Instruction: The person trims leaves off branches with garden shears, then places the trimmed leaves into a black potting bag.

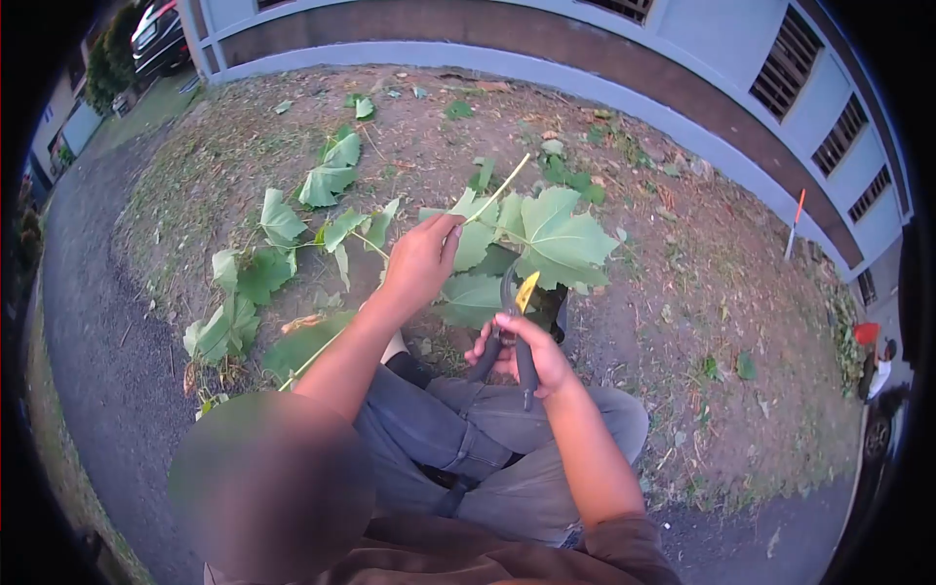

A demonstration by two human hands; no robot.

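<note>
My left hand [426,261] is closed around a leafy vine stem [502,185], whose pale end points up and to the right. Large green leaves [561,237] spread beside and below that hand. In my right hand [526,356] are pruning shears [507,336] with dark handles and a yellow blade; the blades point up, close to the leaves, and look parted. More of the vine, with several leaves [263,273], trails over the ground to the left. A further stem with a big leaf [310,346] passes by my left forearm.
Cut leaves and dry litter lie on the bare ground [702,292]. A building wall [468,49] curves across the back. An orange and white stick [797,222] stands at the right. Far right, a person [881,370] is near a red object [865,333]. A paved path [78,292] runs along the left.
</note>
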